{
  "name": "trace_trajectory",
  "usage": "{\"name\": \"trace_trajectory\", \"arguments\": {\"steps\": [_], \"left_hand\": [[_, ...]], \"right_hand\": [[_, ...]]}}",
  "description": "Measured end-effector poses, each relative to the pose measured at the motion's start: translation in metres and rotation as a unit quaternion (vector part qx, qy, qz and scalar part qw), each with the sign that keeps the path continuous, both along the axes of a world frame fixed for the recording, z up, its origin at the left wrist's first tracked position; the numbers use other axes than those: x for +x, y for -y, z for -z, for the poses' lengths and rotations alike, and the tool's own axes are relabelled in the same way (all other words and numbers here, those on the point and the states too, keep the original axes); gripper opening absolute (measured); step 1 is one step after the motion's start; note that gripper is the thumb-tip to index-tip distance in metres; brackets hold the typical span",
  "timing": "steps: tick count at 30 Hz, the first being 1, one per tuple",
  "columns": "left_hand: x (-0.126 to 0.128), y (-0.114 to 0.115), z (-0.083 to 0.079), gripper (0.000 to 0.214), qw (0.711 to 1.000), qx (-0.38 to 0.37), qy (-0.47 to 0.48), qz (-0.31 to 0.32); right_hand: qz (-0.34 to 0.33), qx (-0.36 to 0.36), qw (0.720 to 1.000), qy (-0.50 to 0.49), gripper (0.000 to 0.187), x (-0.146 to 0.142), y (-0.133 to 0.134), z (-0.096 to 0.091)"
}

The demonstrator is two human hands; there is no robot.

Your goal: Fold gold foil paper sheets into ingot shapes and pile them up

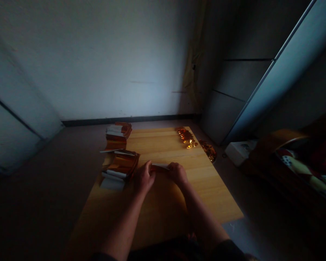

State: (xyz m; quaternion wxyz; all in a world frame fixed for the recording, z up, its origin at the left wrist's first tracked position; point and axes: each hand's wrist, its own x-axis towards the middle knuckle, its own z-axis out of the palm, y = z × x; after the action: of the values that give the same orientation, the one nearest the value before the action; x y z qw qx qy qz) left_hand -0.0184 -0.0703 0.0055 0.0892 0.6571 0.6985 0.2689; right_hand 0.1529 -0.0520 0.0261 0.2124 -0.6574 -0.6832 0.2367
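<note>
Arms (122,226) forward, left hand (144,177) and right hand (177,173) pinch what seems a paper strip (159,167) between them.

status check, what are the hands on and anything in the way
Left hand and right hand pinching a gold-and-white foil strip over the wooden table. Stack of gold-and-white foil sheets beside left hand. Loose gold foil pieces at far edge, away from hands.

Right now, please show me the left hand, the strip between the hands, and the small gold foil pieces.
Left hand (145,177): head view, on its back.
Strip (159,167): head view, on its middle.
Gold foil pieces (186,138): head view, on the pile's middle.
</note>
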Motion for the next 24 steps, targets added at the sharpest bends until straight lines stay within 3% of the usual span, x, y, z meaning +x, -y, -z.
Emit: {"name": "trace_trajectory", "arguments": {"steps": [7, 14, 24], "left_hand": [[0.0, 0.0, 0.002, 0.032, 0.998, 0.033, 0.04, -0.025], [-0.003, -0.003, 0.006, 0.017, 0.999, 0.036, 0.019, 0.01], [-0.006, 0.002, 0.004, 0.027, 0.999, 0.021, -0.006, 0.041]], "right_hand": [[-0.019, 0.042, 0.998, 0.05, 0.026, 0.0, 0.009, 0.005], [-0.033, 0.088, 0.995, 0.038, 0.027, 0.002, 0.015, 0.014], [-0.078, 0.065, 0.994, 0.03, 0.026, 0.008, 0.015, 0.01]]}}
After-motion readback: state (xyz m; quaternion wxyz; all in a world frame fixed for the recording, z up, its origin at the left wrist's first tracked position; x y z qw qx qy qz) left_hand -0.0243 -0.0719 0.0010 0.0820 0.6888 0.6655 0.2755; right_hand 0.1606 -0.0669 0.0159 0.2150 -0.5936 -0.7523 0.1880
